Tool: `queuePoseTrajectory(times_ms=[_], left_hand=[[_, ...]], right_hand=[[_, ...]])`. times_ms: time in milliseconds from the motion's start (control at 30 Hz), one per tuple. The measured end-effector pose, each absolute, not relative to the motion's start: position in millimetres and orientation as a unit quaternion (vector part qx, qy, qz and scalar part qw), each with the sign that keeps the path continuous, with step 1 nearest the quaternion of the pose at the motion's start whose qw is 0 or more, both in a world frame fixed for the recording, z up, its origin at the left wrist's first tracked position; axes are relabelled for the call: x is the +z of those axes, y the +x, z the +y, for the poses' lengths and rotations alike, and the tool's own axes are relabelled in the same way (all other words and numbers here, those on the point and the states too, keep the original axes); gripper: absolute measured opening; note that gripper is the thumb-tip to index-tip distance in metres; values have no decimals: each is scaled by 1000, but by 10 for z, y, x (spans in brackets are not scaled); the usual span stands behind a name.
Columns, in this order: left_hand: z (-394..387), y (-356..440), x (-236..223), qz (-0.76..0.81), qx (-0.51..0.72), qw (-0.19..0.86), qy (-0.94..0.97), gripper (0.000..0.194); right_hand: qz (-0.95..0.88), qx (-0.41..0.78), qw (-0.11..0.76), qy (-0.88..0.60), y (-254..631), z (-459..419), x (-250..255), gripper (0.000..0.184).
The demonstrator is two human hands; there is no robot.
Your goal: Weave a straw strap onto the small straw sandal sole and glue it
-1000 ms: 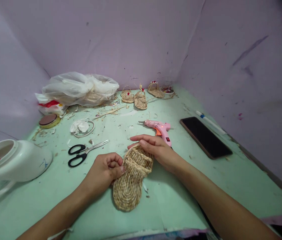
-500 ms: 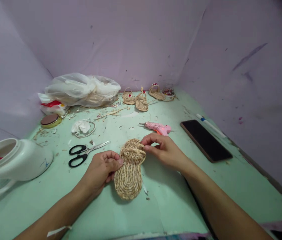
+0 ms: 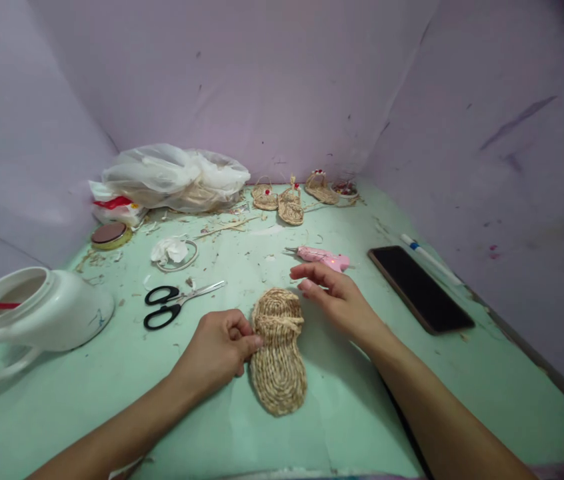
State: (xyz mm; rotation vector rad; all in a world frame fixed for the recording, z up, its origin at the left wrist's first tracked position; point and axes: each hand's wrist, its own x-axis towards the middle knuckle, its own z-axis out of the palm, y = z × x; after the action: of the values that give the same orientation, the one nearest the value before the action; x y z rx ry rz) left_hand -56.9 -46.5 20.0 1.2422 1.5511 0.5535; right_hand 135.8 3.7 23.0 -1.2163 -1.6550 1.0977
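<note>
A woven straw slipper [image 3: 278,377], with a twisted band across its upper part, lies near the front of the green table. My left hand [image 3: 225,343] pinches the slipper's left edge between thumb and fingers. Just off the slipper's upper right side, my right hand [image 3: 329,293] hovers with its fingers apart and nothing in them. Right behind that hand is a pink glue gun [image 3: 323,257], its small orange light lit and its nozzle pointing left. Black-handled scissors [image 3: 182,303] rest partly spread to the left of the slipper.
A white pitcher [image 3: 69,310] with a red stick stands at left. Behind are a crumpled tissue [image 3: 169,250], a round tin [image 3: 111,235], a plastic bag [image 3: 177,177] and small straw slippers [image 3: 291,207]. A phone [image 3: 419,288] and a pen [image 3: 432,259] lie at right.
My right hand has let go of the slipper's band and opened beside it. The slipper has turned slightly, its lower end swinging right, still pinched by my left hand. The view has shifted a little.
</note>
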Motion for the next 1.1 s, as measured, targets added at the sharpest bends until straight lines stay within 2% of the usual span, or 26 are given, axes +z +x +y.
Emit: queuePoseTrajectory(times_ms=[100, 300, 500, 700, 800, 967, 1100], left_hand=[[-519, -536, 220, 618, 252, 508, 544, 17], [-441, -582, 245, 635, 334, 444, 536, 12], [-250, -622, 206, 642, 282, 517, 491, 14], [-293, -580, 363, 574, 332, 612, 431, 16], [-331, -567, 393, 567, 373, 625, 384, 12], [-366, -538, 374, 536, 412, 640, 366, 17], [-373, -528, 376, 533, 412, 643, 365, 20]], right_hand=[[-658, 418, 406, -477, 1355, 16, 263, 19], [-690, 431, 358, -459, 1268, -23, 231, 14], [-651, 527, 322, -442, 1235, 43, 177, 18], [-536, 595, 444, -401, 1228, -51, 98, 16], [-557, 574, 453, -395, 1228, -75, 94, 14], [-660, 454, 440, -405, 1190, -73, 206, 13], [-682, 430, 412, -424, 1152, -84, 265, 13]])
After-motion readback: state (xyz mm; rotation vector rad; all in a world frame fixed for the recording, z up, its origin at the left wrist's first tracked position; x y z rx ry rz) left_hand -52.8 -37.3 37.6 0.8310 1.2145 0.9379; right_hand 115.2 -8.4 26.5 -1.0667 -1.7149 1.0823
